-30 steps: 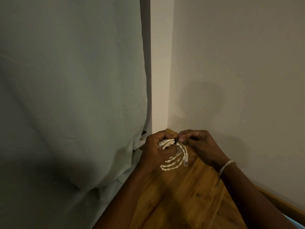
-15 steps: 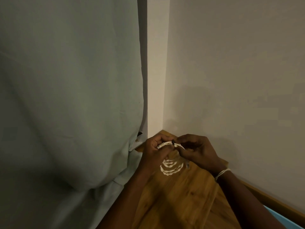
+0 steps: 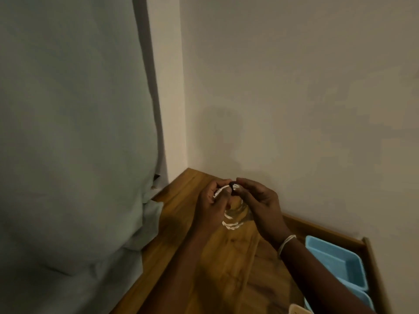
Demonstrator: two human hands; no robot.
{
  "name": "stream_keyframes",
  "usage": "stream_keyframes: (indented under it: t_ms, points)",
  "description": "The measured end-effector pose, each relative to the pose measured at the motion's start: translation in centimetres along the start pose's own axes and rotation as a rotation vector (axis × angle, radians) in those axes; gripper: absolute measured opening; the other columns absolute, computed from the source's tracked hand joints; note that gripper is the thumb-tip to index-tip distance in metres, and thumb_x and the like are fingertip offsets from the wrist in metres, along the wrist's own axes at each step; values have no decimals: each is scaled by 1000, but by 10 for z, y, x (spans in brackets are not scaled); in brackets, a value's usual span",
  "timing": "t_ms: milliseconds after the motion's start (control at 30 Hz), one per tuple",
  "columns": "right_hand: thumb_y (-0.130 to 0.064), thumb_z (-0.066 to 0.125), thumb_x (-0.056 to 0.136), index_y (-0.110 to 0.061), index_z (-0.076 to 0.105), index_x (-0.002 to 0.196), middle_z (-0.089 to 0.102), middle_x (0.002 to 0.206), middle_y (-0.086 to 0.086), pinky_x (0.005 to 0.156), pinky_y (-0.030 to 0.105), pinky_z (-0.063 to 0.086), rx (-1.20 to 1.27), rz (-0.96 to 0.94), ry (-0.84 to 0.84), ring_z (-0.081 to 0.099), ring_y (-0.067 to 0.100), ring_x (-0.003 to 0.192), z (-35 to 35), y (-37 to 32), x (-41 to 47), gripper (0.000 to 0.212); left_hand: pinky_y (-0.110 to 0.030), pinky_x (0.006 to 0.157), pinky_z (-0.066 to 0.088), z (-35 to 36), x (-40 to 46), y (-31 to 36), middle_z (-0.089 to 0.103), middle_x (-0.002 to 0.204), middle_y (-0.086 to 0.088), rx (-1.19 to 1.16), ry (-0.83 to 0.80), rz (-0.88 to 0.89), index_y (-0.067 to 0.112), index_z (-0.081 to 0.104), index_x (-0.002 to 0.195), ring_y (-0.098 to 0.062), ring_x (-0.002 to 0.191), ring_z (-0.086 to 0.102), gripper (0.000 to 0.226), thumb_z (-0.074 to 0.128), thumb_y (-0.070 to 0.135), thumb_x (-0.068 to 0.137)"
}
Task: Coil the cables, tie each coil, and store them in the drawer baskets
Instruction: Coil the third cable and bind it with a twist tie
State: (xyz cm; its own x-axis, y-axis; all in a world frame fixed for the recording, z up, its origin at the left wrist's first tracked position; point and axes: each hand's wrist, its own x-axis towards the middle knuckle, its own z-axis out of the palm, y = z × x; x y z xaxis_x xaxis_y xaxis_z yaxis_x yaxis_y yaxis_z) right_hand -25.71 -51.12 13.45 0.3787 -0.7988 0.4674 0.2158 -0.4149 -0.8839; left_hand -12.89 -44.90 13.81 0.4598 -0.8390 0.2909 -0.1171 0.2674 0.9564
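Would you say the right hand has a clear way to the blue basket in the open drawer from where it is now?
Probably yes: the blue basket sits open-topped just below and right of the right hand, with nothing between them. That hand is busy, though, pinching the dark tie on the white cable coil.

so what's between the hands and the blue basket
In the head view, only bare wooden top and the right forearm lie between the hands holding the white cable coil and the blue basket.

A dim room corner is shown. The right side is filled by a plain beige wall [image 3: 294, 87], and a narrow paler strip of wall [image 3: 167, 98] is seen at the corner. The left is covered by a grey-green curtain [image 3: 68, 132]. Below, a wooden tabletop [image 3: 181, 257] is set against the wall.
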Motion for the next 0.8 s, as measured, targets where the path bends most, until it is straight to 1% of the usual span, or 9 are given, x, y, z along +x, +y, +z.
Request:
stream_keyframes:
  t_ms: [133,267,400,467,533,633,667,733,800]
  points:
    - [-19,60,97,-12,71,114,76,103,7,86,40,60,4,70,215,73,23,98,-22,1,-20,21,-16,60,53,50,-9,-10,71,100,-1,-32,22,2,15,64,114,-5,71,67,21,55,22,97]
    - [-29,53,101,-17,72,112,74,89,9,62,38,58,-100,52,403,69,23,72,-60,11,-38,25,-23,53,51,107,-22,-21,70,87,-5,-177,-8,-93,15,66,110,-7,56,56,17,56,20,97]
    - [-38,47,104,-26,69,116,72,97,6,68,43,58,-174,125,442,69,30,80,-111,24,-51,28,-28,56,54,161,-30,-35,72,91,-3,-267,-27,-227,19,68,107,-11,68,64,15,57,21,96]
    - [-35,47,104,-23,63,116,70,100,2,75,38,57,-215,175,451,68,21,89,-141,28,-58,24,-26,53,52,189,-29,-43,72,90,-3,-272,-59,-254,18,68,107,-9,64,61,15,56,20,97]
    - [-32,46,104,-17,58,110,66,91,-1,68,26,54,-267,212,468,64,6,78,-174,34,-65,20,-25,51,49,217,-26,-53,72,89,-4,-254,-86,-261,18,67,106,-7,61,57,15,56,19,97]
    - [-47,55,98,-17,61,95,66,74,6,51,35,51,-362,305,515,62,13,59,-222,44,-70,31,-20,51,49,261,-23,-69,70,85,-7,-238,-135,-280,11,64,110,-2,55,57,17,54,15,98]
    - [-48,60,95,-16,62,92,67,71,8,45,31,48,-371,328,543,61,13,53,-242,51,-72,32,-17,51,49,278,-22,-76,68,83,-5,-229,-151,-295,8,63,110,0,54,58,16,52,13,98]
    - [-45,69,90,-13,64,90,70,69,8,40,27,45,-372,365,611,60,13,46,-276,64,-73,32,-17,56,52,309,-18,-95,68,90,-5,-172,-183,-342,13,63,107,-1,66,64,14,52,13,98]
    - [-37,75,87,-8,61,90,69,70,10,38,27,46,-364,421,663,60,13,44,-313,84,-74,32,-30,66,58,343,-14,-122,69,100,-7,-98,-260,-388,22,65,104,-12,80,67,15,53,15,98]
